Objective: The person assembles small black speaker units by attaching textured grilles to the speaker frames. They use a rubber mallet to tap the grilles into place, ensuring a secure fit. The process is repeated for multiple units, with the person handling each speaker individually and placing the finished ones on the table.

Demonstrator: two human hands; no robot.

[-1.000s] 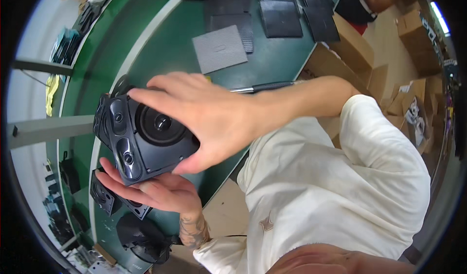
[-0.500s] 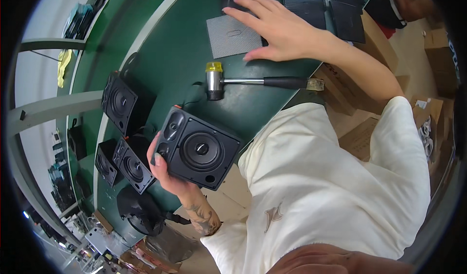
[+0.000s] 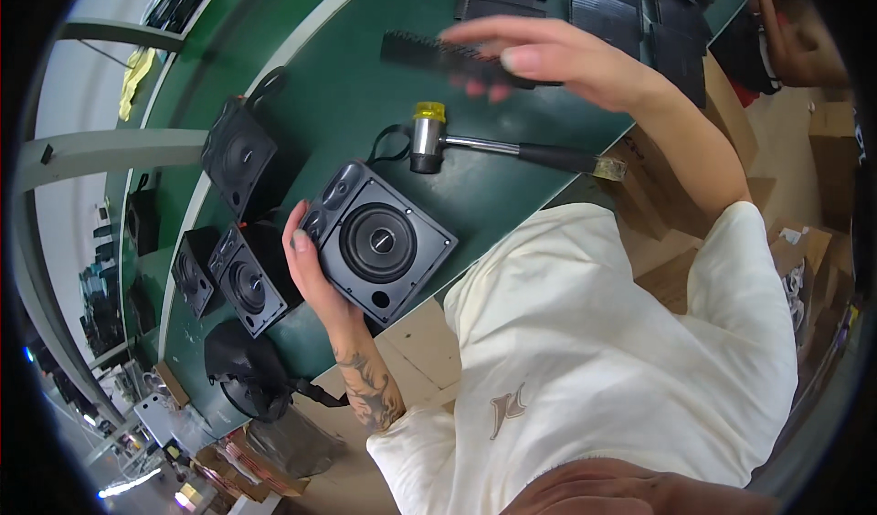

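A black loudspeaker (image 3: 402, 282) with a round cone lies face up near the table's front edge. My left hand (image 3: 312, 264) grips its left side, thumb on the front face. Farther off, my right hand (image 3: 580, 58) is closed on a dark perforated speaker grille (image 3: 416, 51), tilted nearly edge-on above the table. Motion blurs the fingers and the grille. Between the speaker and the grille rests a mallet (image 3: 427, 140) with one yellow face, one black face and a black handle. A black strap loop (image 3: 388, 145) sticks out behind the speaker.
More loudspeakers (image 3: 245, 286) stand on the green table (image 3: 320, 85) to the left, beside a black bag (image 3: 242, 369). Stacks of dark grilles (image 3: 607, 21) occupy the far right. Cardboard boxes (image 3: 731, 122) stand beyond the table edge, near another person's arm (image 3: 804, 58).
My right hand has picked the grille up off the table and turned it nearly edge-on. My left hand has set the speaker flatter, and the view has shifted slightly.
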